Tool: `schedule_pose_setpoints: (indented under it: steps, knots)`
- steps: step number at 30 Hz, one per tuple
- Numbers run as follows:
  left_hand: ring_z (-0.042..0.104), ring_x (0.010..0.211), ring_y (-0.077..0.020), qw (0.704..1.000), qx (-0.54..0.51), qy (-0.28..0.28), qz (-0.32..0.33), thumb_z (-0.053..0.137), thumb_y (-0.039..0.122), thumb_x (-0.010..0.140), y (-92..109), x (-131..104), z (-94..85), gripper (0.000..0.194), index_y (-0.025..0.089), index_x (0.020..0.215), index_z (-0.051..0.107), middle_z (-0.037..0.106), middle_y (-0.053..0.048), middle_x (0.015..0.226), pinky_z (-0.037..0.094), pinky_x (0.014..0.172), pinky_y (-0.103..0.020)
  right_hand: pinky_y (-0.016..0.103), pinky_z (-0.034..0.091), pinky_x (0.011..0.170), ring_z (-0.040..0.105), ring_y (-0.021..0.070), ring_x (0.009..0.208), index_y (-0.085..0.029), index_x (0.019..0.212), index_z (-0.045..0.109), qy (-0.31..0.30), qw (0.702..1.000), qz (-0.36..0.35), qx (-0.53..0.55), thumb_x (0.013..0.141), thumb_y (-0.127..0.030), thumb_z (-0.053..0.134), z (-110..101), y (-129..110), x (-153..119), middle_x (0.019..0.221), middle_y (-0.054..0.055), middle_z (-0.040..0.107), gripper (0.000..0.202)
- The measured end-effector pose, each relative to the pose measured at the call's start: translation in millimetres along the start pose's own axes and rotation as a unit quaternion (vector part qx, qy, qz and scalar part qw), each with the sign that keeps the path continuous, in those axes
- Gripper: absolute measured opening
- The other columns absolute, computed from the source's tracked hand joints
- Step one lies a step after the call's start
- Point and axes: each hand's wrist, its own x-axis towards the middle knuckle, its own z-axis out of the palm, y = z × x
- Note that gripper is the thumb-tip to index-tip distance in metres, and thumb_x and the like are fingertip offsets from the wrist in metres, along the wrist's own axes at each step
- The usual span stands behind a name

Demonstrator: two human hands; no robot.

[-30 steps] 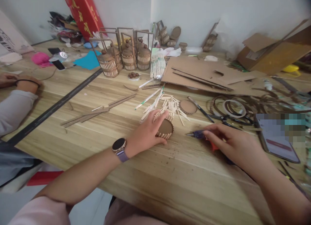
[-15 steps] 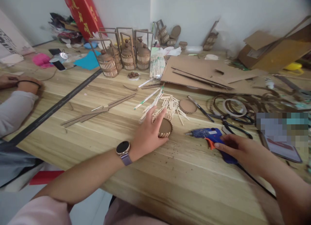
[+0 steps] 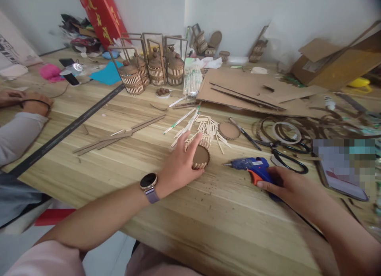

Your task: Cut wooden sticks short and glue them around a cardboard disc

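My left hand (image 3: 178, 165), with a watch on its wrist, grips the side of a round brown base (image 3: 201, 156) edged with short pale sticks. Thumb and fingers curve around the base, which rests on the table. On the right, my right hand (image 3: 288, 186) is closed on the handle of a blue glue gun (image 3: 253, 166) with an orange trigger; its nozzle points left toward the base. A pile of pale sticks (image 3: 208, 127) lies just behind the base, beside a brown ring-edged disc (image 3: 229, 130).
Small lantern-like baskets (image 3: 157, 71) stand at the back. Cardboard (image 3: 244, 85) lies behind the sticks. Scissors (image 3: 290, 161), a tape roll (image 3: 286, 132) and a phone (image 3: 342, 176) are at the right. Another person's forearm (image 3: 22, 129) rests at the far left.
My right hand has shifted slightly left with the glue gun, bringing the nozzle a little nearer the base. My left hand keeps its hold.
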Motion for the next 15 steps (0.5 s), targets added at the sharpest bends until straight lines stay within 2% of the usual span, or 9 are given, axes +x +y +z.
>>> schedule_pose_setpoints:
  steps: [4,8,10,12,15]
  knots:
    - [0.040,0.134,-0.0389,1.000,-0.005,0.002,0.003,0.081,0.018,0.069,-1,0,0.9,0.105,0.033,0.150,0.015,0.020,-0.016,0.151,0.049,0.102,-0.056,0.037,0.050,0.062,0.066,0.0278,0.070,-0.023,0.084,0.064,-0.049,0.996,0.043,0.062,0.072,-0.048,0.063,-5,0,0,0.083,0.011,0.073,0.027]
    - [0.042,0.134,-0.0385,1.000,0.003,0.000,0.004,0.080,0.018,0.069,-1,0,0.6,0.104,0.032,0.150,0.015,0.021,-0.017,0.150,0.050,0.100,-0.055,0.034,0.052,0.068,0.063,0.0257,0.075,-0.023,0.082,0.064,-0.067,0.974,0.040,0.211,0.065,-0.050,0.070,-8,-12,-4,0.081,0.007,0.071,0.032]
    - [0.042,0.133,-0.0384,1.000,0.006,-0.004,0.004,0.080,0.018,0.070,0,-1,-0.5,0.104,0.030,0.150,0.015,0.021,-0.018,0.150,0.051,0.100,-0.054,0.033,0.052,0.069,0.064,0.0258,0.077,-0.023,0.078,0.067,-0.062,0.951,0.061,0.296,0.062,-0.049,0.076,-3,-18,-9,0.081,0.008,0.071,0.032]
    - [0.042,0.133,-0.0385,1.000,0.007,-0.008,0.004,0.080,0.018,0.071,0,-1,-1.7,0.104,0.030,0.150,0.014,0.021,-0.018,0.150,0.051,0.100,-0.054,0.033,0.051,0.065,0.063,0.0238,0.072,-0.021,0.077,0.069,-0.054,0.930,0.082,0.355,0.061,-0.051,0.079,6,-22,-15,0.077,0.007,0.071,0.034]
    - [0.043,0.133,-0.0381,1.000,0.004,-0.009,0.004,0.080,0.018,0.071,1,-1,-2.5,0.105,0.033,0.149,0.013,0.023,-0.017,0.149,0.050,0.100,-0.055,0.032,0.051,0.059,0.060,0.0210,0.064,-0.021,0.079,0.072,-0.066,0.928,0.063,0.362,0.066,-0.058,0.076,20,-26,-19,0.071,0.005,0.069,0.040]
